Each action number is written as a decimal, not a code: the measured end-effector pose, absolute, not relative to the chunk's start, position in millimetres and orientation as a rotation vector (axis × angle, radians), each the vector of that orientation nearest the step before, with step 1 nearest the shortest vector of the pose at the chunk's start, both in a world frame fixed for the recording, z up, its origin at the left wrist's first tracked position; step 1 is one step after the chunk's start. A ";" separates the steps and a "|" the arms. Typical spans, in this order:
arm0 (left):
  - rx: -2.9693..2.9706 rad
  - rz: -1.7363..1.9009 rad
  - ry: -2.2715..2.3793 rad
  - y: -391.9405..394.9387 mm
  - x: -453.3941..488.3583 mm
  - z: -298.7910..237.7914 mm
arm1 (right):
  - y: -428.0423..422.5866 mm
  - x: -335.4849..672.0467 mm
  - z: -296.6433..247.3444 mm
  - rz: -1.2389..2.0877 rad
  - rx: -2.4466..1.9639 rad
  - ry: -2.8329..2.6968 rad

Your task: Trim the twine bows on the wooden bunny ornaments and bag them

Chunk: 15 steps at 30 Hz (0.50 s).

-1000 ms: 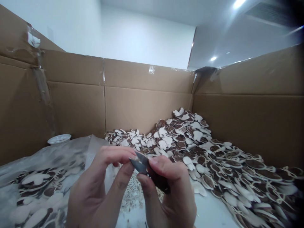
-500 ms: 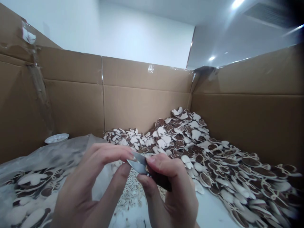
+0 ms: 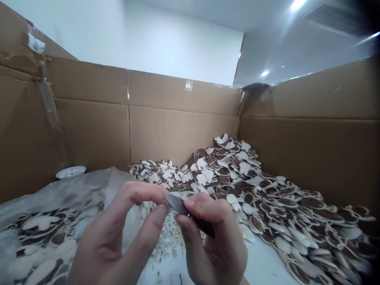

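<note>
In my right hand point(image 3: 212, 233) is a pair of small thread snips point(image 3: 177, 205) with pointed grey blades and a dark body, gripped between thumb and fingers. The blades lie together and point to the left. My left hand point(image 3: 127, 229) has its thumb and index fingertips close together at the blade tips. Whatever sits between those fingertips is too small or hidden to name. Below the hands, a scatter of small cream bits point(image 3: 169, 233), some looped like little cord bows, covers part of the white tabletop point(image 3: 261, 261).
A large pile of flat brown-and-cream pieces point(image 3: 285, 221), many with cord bows, rises to the back right corner. More pieces point(image 3: 41, 223) lie by clear plastic sheeting point(image 3: 97, 180) at left. A white dish point(image 3: 71, 172) stands behind. Cardboard walls point(image 3: 184, 126) surround everything.
The snips' blades were apart and have come together. My left fingertips have shifted slightly right and down along with the left hand.
</note>
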<state>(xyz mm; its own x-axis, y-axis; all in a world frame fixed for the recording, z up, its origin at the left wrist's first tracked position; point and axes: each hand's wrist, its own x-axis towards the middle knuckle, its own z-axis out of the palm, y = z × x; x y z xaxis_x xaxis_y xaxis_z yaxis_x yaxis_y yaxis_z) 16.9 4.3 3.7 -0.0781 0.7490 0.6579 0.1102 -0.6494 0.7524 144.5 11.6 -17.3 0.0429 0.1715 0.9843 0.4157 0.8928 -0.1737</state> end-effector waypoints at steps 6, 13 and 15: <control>1.727 1.784 0.954 1.9 17.5 6.3 | 8.5 144.8 -14.7 -0.182 -0.478 -1.544; 1.933 1.886 0.887 12.1 9.8 1.1 | 7.6 144.5 -13.2 -0.205 -0.513 -1.535; 1.892 1.852 0.921 11.9 8.7 1.2 | 7.1 144.2 -13.1 -0.201 -0.517 -1.536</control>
<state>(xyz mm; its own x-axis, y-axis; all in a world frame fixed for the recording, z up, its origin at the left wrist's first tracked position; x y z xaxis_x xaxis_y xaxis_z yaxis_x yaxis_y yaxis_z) 8.7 11.9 1.2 -0.0579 0.6506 0.7572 0.2112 -0.7334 0.6462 144.2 7.1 -13.1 0.0445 0.1939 0.9800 0.4390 0.8774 -0.1935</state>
